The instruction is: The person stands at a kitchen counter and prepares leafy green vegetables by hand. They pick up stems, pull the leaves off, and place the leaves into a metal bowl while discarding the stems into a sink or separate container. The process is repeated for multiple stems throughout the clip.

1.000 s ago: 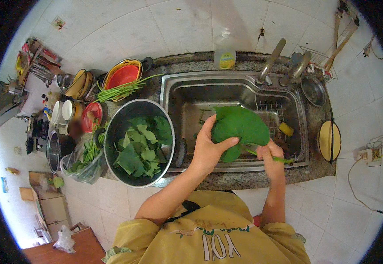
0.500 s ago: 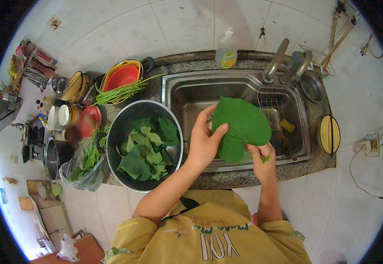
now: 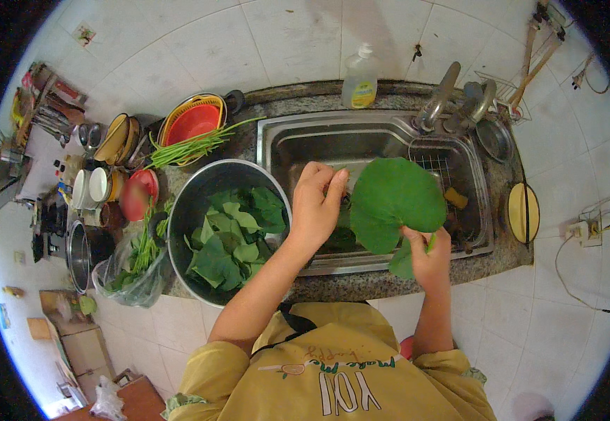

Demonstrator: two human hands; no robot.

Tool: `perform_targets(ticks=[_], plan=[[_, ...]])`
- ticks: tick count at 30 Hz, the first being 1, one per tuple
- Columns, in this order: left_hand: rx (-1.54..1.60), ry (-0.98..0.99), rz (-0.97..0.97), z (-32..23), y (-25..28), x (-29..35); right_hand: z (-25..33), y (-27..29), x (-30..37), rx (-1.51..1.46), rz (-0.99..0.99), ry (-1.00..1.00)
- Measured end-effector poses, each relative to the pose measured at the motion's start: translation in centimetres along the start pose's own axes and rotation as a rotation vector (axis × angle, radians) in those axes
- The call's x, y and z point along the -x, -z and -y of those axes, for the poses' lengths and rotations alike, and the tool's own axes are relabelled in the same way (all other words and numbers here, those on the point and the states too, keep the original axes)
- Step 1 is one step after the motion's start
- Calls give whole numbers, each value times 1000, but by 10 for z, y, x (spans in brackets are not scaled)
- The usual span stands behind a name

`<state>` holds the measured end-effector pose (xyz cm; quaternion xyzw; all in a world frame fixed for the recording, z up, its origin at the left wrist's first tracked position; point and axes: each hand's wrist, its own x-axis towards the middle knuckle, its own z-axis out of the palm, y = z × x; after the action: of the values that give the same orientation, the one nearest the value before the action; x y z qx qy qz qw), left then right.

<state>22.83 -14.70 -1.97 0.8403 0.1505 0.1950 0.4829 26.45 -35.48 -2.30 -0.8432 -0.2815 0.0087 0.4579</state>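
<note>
My right hand (image 3: 432, 258) is closed around the stem of a large, round green leaf (image 3: 397, 200), which stands up over the sink. A smaller part of green leaf (image 3: 401, 261) hangs beside the fingers. My left hand (image 3: 317, 207) is just left of the big leaf and apart from it, fingers curled and thumb near the fingertips. Whatever it may pinch is too small to make out. Below both hands lies the steel sink (image 3: 305, 140). At its left, a large metal bowl (image 3: 178, 263) holds several green leaves (image 3: 231, 238).
A clear soap bottle (image 3: 361, 81) and the faucet (image 3: 438, 98) stand behind the sink. Long green stalks (image 3: 189, 149) lie across a red basket (image 3: 196, 121). A plastic bag of greens (image 3: 133, 277) sits left of the bowl. In the sink are a wire rack (image 3: 427, 165) and a yellow sponge (image 3: 455, 198).
My left hand has come off the leaf and drawn slightly left. The leaf has moved right with my right hand and turned a little.
</note>
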Motion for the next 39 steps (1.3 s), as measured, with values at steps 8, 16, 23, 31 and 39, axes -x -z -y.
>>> perform_targets(ticks=[8, 16, 23, 31, 39], plan=[[-149, -221, -11, -1, -2, -5, -11, 2, -4, -46, -29, 40], [32, -365, -61, -23, 0, -10, -10, 4, -10, -17, -42, 55], [275, 113, 145, -17, -3, -25, -7, 8, -10, -152, -13, -43], [-267, -405, 192, 9, -8, -28, -19, 8, -9, -113, -27, -3], [-151, 30, 295, -4, -7, -27, -12, 9, -10, -174, -34, -49]])
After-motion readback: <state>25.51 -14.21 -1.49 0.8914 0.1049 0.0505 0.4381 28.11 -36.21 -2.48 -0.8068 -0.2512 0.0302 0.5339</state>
